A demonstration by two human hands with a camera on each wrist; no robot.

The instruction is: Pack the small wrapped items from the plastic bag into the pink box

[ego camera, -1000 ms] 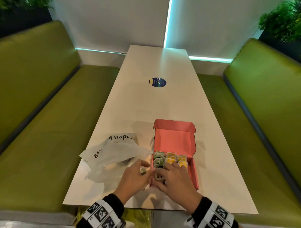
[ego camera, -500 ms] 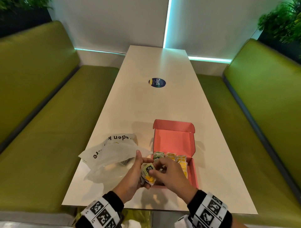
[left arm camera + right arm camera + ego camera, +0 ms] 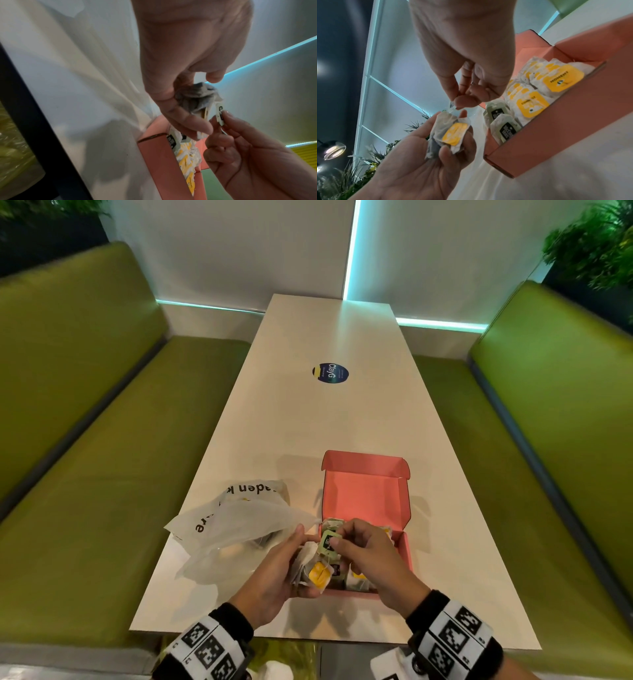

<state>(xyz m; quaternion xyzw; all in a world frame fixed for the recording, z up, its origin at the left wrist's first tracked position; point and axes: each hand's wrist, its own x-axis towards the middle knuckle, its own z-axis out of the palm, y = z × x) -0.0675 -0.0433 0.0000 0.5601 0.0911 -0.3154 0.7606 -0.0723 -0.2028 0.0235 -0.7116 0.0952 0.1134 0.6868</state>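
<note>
The open pink box (image 3: 406,546) sits near the table's front edge, with rows of yellow-labelled packets (image 3: 530,104) and green-labelled packets (image 3: 506,131) standing in its near part. My left hand (image 3: 303,563) hovers just left of the box and grips a small bundle of wrapped packets; a yellow-labelled one (image 3: 320,575) faces up. My right hand (image 3: 337,541) pinches a green-labelled packet (image 3: 328,544) at the top of that bundle. The crumpled plastic bag (image 3: 239,518) lies left of the hands. The right hand hides part of the box's contents.
The long white table (image 3: 342,412) carries a round dark sticker (image 3: 330,373) farther back. Green benches (image 3: 85,457) run along both sides, and the table's front edge is right under my wrists.
Both hands were low at the box's near-left corner. The left hand has lifted with a bundle of packets, and the right hand has come up to pinch the green-labelled one.
</note>
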